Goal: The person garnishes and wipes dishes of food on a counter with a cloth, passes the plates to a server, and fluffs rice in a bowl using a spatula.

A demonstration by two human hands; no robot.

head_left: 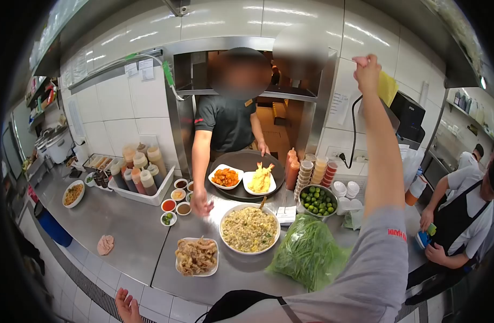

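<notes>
My right hand (368,74) is raised high near the tiled wall, its fingers closed; what they hold, if anything, I cannot make out. Just beside it is a yellow sheet (387,89), above a black printer (407,116). Low at the front, my left hand (128,307) is open, palm up, touching nothing. Before me on the steel counter stand a bowl of fried rice (249,229) and a white dish of fried pieces (197,257). A clear bag of green vegetables (310,247) lies to their right.
Across the pass, a person (225,124) holds a round dark tray (225,161) with two dishes, one hand near small sauce cups (169,205). Green limes (317,200), squeeze bottles (142,171) and a pinkish cloth (105,245) are on the counter. Another person (457,215) works at right.
</notes>
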